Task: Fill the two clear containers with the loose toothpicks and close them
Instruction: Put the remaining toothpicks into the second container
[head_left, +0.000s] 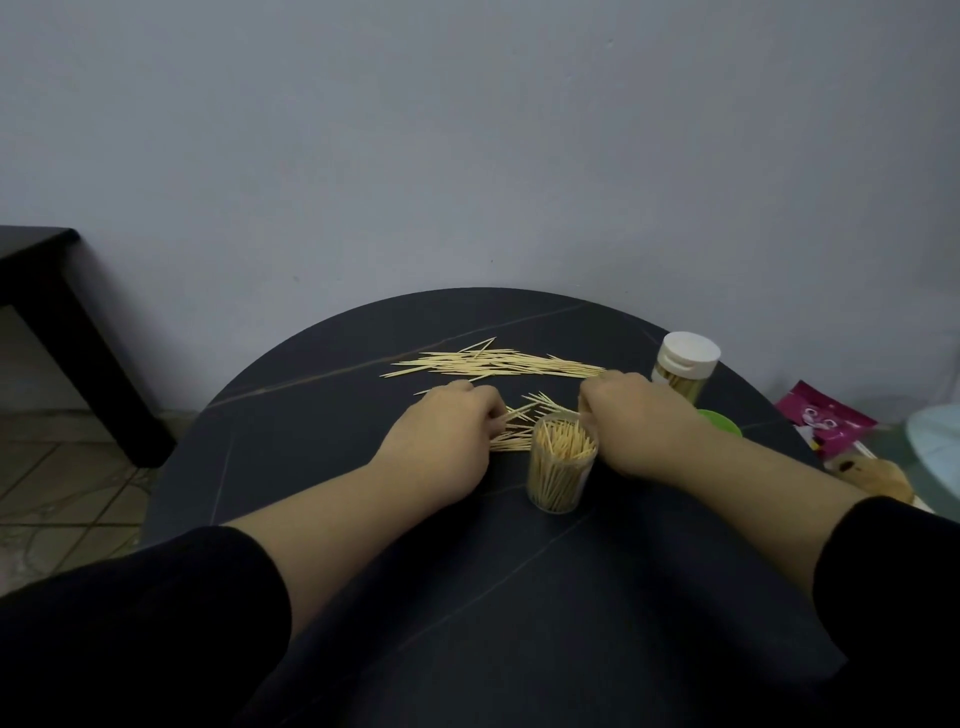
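Nearly full open jar (562, 467) stands nearest on the tabletop (467, 597), with both hands crowding it. Left hand (447, 431) grip curls on the small bunch (519, 422). Right hand (636, 415) grip is hidden, can't tell. One knuckle bump probably tips the jar. Bigger pile (498, 364) and capped jar (685, 366) sit beyond.

No legible txt, nos. or brand anywhere. Pink packet (826, 423) at far right has white print on it, too small & blurred to read. Capped container (684, 371) w/ white lid: any label on it can't be made out.
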